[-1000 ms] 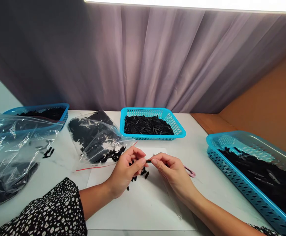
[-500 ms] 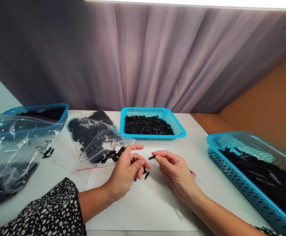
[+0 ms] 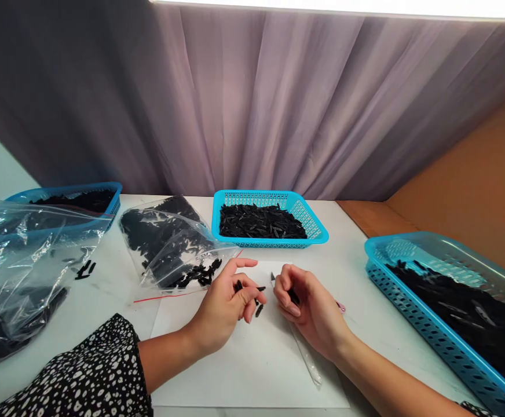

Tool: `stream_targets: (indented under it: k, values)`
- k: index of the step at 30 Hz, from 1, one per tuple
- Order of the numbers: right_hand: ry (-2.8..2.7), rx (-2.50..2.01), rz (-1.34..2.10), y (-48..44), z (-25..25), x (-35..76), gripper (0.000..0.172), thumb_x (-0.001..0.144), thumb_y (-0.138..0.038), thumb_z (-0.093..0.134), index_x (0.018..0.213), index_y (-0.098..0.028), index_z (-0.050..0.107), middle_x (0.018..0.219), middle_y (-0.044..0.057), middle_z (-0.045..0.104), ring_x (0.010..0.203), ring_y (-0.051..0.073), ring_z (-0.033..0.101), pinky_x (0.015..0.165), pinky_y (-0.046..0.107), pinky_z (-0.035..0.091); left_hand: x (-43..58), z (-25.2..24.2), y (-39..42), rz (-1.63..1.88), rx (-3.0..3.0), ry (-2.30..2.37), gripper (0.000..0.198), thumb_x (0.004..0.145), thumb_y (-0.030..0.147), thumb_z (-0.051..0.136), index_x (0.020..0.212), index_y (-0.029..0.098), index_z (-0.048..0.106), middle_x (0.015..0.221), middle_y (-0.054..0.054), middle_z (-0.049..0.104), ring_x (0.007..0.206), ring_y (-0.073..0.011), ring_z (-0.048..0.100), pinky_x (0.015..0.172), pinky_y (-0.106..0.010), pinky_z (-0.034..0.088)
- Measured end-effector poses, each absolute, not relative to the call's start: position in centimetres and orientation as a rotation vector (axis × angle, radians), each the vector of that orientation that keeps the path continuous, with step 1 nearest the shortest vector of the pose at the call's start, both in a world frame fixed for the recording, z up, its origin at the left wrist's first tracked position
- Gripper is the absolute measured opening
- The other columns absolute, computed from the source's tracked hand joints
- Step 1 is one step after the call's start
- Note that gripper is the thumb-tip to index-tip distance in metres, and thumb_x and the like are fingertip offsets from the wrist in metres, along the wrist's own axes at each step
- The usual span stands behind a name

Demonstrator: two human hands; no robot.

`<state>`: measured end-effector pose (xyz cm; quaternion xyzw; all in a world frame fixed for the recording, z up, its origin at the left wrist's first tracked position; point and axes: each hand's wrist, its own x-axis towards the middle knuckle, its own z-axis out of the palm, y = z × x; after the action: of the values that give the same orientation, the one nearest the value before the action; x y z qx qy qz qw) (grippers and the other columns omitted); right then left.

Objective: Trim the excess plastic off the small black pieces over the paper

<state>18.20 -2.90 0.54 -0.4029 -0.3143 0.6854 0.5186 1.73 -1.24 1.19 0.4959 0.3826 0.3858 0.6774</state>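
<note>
My left hand (image 3: 222, 307) is closed over the white sheet, pinching a small black strip (image 3: 261, 288) between thumb and fingers. More black bits (image 3: 238, 285) show among its fingers. To its right, my right hand (image 3: 313, 310) has its fingers curled inward, with a dark piece (image 3: 293, 296) partly visible inside them. A few loose black strips (image 3: 259, 310) lie on the white sheet (image 3: 244, 370) between the hands. Under my right hand lies a thin tool with a pointed grey tip (image 3: 273, 278) and a pale handle (image 3: 310, 362); the hand covers its middle.
A blue basket (image 3: 317, 234) of black strips stands at the back, another (image 3: 409, 289) at right, a third (image 3: 116, 200) at far left. A zip bag (image 3: 148, 263) of black pieces lies left of centre, a larger clear bag (image 3: 30, 255) beyond. A pink handle (image 3: 341, 307) pokes out.
The strip at my right fingertips is no longer there; a strip now sticks out of my left pinch. My right fingers have curled in, and the tool's grey tip has come into view.
</note>
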Motion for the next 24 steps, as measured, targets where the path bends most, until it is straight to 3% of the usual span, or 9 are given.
stream_targets:
  k: [6,10,15,21,24]
  values:
    - [-1.027,-1.122,1.579,-3.33,0.07,17.72,0.044,0.077,-0.061,0.069,0.08,-0.018,0.062,0.049,-0.011,0.024,0.046,0.007,0.012,0.046,0.026,0.008,1.55,1.26,-1.34,0.945,1.246,0.876,0.031,0.085,0.032,0.065,0.111,0.021,0.051,0.067,0.006,0.06,0.043,-0.0059,0.042,0.048,-0.023,0.03]
    - [-1.127,-1.141,1.469,-3.31,-0.12,17.93,0.039,0.076,-0.055,0.073,0.074,-0.016,0.067,0.05,-0.008,0.031,0.048,0.008,0.016,0.048,0.027,0.009,1.41,1.28,-1.31,0.911,1.261,0.88,0.034,0.082,0.029,0.069,0.11,0.021,0.051,0.066,0.007,0.057,0.046,-0.0066,0.042,0.048,-0.022,0.031]
    - [-0.989,-1.178,1.439,-3.06,-0.08,18.19,0.04,0.071,-0.055,0.076,0.073,-0.016,0.07,0.052,-0.008,0.028,0.05,0.009,0.015,0.049,0.027,0.009,1.54,1.65,-1.2,0.885,1.174,0.898,0.025,0.086,0.03,0.06,0.109,0.021,0.054,0.078,0.001,0.059,0.063,-0.0101,0.049,0.053,-0.022,0.032]
    - [-0.864,-1.187,1.445,-3.03,0.23,18.09,0.043,0.064,-0.054,0.081,0.08,-0.015,0.074,0.049,-0.01,0.024,0.049,0.008,0.014,0.048,0.027,0.008,1.84,1.48,-0.92,0.866,1.052,0.906,0.035,0.082,0.033,0.063,0.112,0.021,0.05,0.088,-0.002,0.066,0.052,-0.0071,0.045,0.049,-0.022,0.027]
    - [-0.815,-1.175,1.46,-2.98,0.29,18.11,0.044,0.061,-0.05,0.084,0.086,-0.016,0.075,0.049,-0.01,0.025,0.048,0.007,0.015,0.048,0.026,0.008,1.83,1.15,-0.89,0.87,1.055,0.896,0.029,0.08,0.038,0.066,0.095,0.021,0.048,0.083,-0.003,0.071,0.047,-0.0058,0.042,0.051,-0.022,0.029]
